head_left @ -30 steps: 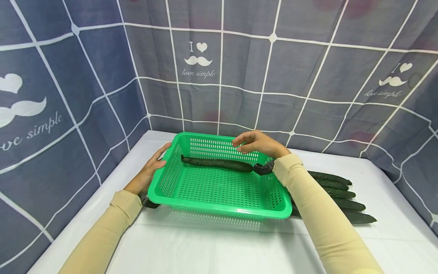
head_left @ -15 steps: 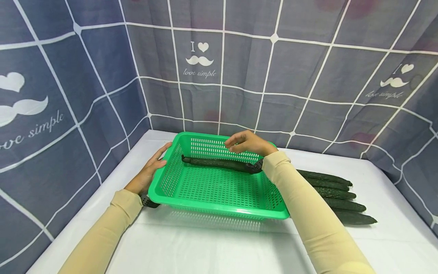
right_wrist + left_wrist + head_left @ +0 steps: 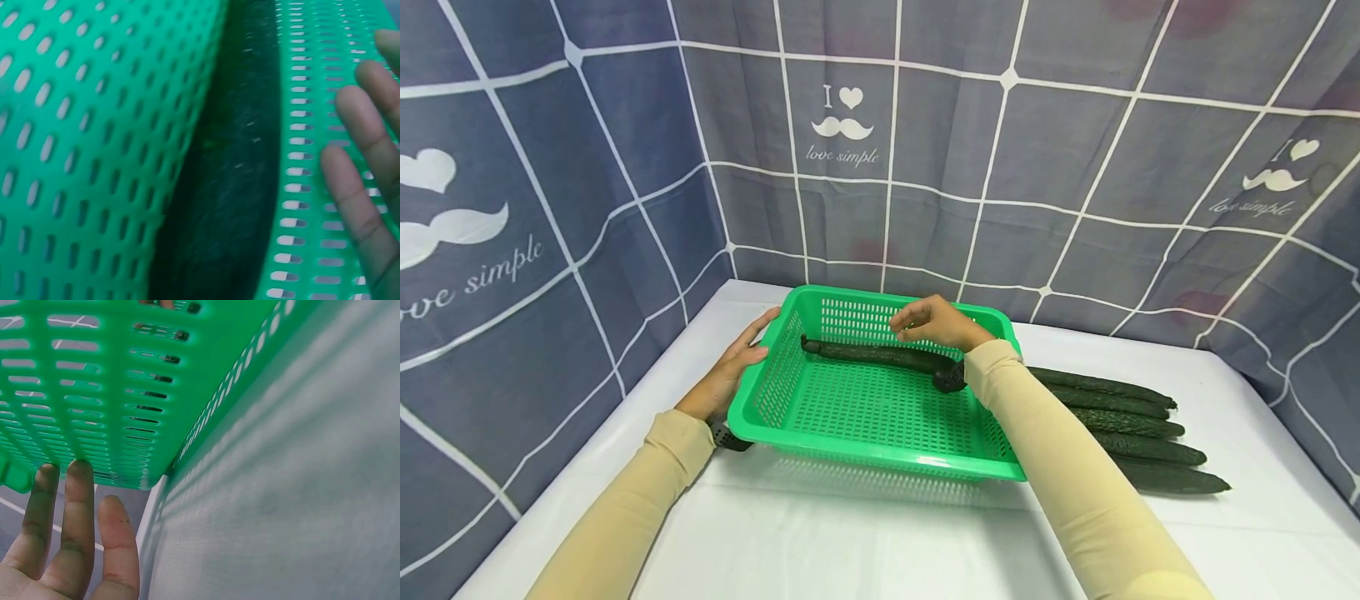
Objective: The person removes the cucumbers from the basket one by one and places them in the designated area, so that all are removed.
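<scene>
A green perforated plastic basket (image 3: 872, 457) stands on the white table with one long dark green cucumber (image 3: 865, 353) lying along its back side. My left hand (image 3: 730, 371) is at the basket's left side, fingertips against the rim. In the left wrist view, straight fingers (image 3: 76, 519) touch the outside of the holed wall. Over the basket hovers my right hand (image 3: 942, 322), its fingers loosely bent and nothing between them. The right wrist view shows its fingers (image 3: 365, 131) spread beside the cucumber (image 3: 231, 156), above the back wall's slots.
Several more cucumbers (image 3: 1150, 452) lie side by side on the table to the right of the basket, partly behind my right sleeve (image 3: 1075, 467). A grey checked curtain (image 3: 955, 142) closes off the back and left. White cloth (image 3: 820, 542) covers the table.
My right hand has moved left and a little down over the basket, uncovering more of the cucumbers at right. My left hand and the cucumber in the basket stay put.
</scene>
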`<action>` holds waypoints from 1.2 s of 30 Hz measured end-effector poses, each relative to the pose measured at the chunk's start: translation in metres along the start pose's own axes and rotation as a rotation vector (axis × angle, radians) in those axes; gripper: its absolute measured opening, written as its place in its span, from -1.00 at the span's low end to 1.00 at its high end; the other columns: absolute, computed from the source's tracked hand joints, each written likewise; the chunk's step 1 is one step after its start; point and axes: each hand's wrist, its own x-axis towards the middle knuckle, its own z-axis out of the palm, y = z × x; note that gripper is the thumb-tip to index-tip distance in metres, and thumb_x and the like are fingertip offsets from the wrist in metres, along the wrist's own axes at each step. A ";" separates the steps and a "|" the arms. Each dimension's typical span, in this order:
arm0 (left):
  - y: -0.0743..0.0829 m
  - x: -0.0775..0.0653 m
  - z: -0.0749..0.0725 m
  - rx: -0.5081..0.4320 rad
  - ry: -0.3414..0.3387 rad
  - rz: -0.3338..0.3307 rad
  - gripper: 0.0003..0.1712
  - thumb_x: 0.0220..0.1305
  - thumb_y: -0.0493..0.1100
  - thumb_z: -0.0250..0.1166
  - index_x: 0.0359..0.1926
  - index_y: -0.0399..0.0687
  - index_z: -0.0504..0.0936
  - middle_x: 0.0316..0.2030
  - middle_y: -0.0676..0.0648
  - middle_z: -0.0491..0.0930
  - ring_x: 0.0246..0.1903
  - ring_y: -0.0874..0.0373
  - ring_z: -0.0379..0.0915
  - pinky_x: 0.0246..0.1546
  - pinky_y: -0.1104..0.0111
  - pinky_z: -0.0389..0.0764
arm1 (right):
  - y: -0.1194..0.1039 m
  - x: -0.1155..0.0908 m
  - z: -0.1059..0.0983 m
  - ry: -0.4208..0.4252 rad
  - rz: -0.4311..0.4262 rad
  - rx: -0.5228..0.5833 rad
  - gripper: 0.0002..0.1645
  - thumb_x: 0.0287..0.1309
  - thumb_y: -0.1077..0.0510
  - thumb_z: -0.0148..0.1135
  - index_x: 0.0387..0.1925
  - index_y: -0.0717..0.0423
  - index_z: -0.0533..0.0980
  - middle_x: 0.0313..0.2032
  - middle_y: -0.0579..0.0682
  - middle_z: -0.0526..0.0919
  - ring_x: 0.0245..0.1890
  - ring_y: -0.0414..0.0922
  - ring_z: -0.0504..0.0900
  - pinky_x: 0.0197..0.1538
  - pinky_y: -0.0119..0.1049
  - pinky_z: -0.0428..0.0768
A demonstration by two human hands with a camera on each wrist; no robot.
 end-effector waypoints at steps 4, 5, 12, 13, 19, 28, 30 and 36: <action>0.002 0.000 0.000 -0.011 -0.005 0.002 -0.14 0.61 -0.04 -0.04 0.79 0.08 -0.12 0.70 -0.26 -0.16 0.33 0.26 0.36 0.23 0.42 0.52 | 0.003 0.000 0.003 0.012 -0.004 -0.001 -0.63 0.33 0.48 0.36 0.13 0.56 0.62 0.13 0.41 0.72 0.17 0.22 0.73 0.22 -0.04 0.70; 0.002 0.000 0.001 -0.023 -0.006 0.003 -0.14 0.61 -0.04 -0.04 0.79 0.08 -0.12 0.70 -0.27 -0.14 0.31 0.26 0.38 0.22 0.42 0.53 | 0.004 0.000 0.003 0.011 0.001 -0.004 -0.62 0.33 0.48 0.37 0.15 0.56 0.61 0.14 0.41 0.71 0.17 0.22 0.73 0.21 -0.05 0.70; 0.003 0.000 0.001 -0.040 -0.002 0.004 -0.13 0.61 -0.04 -0.02 0.79 0.06 -0.12 0.70 -0.26 -0.16 0.31 0.28 0.39 0.24 0.43 0.51 | 0.004 -0.003 0.007 -0.025 0.076 -0.046 -0.51 0.35 0.44 0.38 0.27 0.50 0.57 0.25 0.37 0.67 0.27 0.26 0.66 0.26 -0.03 0.67; 0.003 0.000 0.001 -0.030 0.000 0.005 -0.13 0.61 -0.03 -0.02 0.79 0.07 -0.12 0.71 -0.25 -0.19 0.32 0.29 0.37 0.25 0.44 0.50 | 0.003 -0.003 0.007 -0.029 0.086 -0.060 -0.50 0.35 0.43 0.39 0.29 0.49 0.57 0.26 0.36 0.66 0.28 0.26 0.66 0.28 -0.02 0.66; 0.004 -0.001 0.001 -0.040 0.001 0.002 -0.14 0.62 -0.03 -0.02 0.79 0.10 -0.10 0.70 -0.26 -0.17 0.31 0.29 0.39 0.23 0.43 0.52 | -0.002 -0.004 0.015 -0.009 0.131 -0.123 -0.47 0.33 0.42 0.42 0.30 0.46 0.57 0.27 0.34 0.66 0.29 0.24 0.65 0.30 -0.04 0.65; 0.002 -0.002 0.003 -0.110 -0.013 0.014 -0.16 0.63 -0.05 0.00 0.79 0.13 -0.07 0.58 -0.08 0.12 0.25 0.25 0.49 0.18 0.39 0.59 | -0.003 0.002 0.030 0.026 0.181 -0.362 -0.45 0.14 0.33 0.63 0.18 0.33 0.70 0.14 0.20 0.77 0.19 0.12 0.72 0.24 -0.10 0.67; 0.002 -0.002 0.004 -0.139 -0.022 0.023 -0.17 0.63 -0.06 0.01 0.78 0.16 -0.03 0.51 0.00 0.22 0.23 0.23 0.52 0.17 0.38 0.62 | -0.001 0.003 0.033 0.036 0.184 -0.408 -0.48 0.10 0.29 0.67 0.13 0.29 0.74 0.08 0.16 0.80 0.15 0.09 0.74 0.22 -0.11 0.68; 0.003 -0.002 0.004 -0.145 -0.038 0.023 -0.16 0.64 -0.05 0.00 0.79 0.12 -0.08 0.46 0.04 0.23 0.23 0.22 0.53 0.15 0.36 0.64 | -0.002 0.004 0.038 0.059 0.209 -0.484 -0.51 0.08 0.24 0.70 0.07 0.22 0.77 0.05 0.14 0.80 0.13 0.09 0.72 0.22 -0.05 0.67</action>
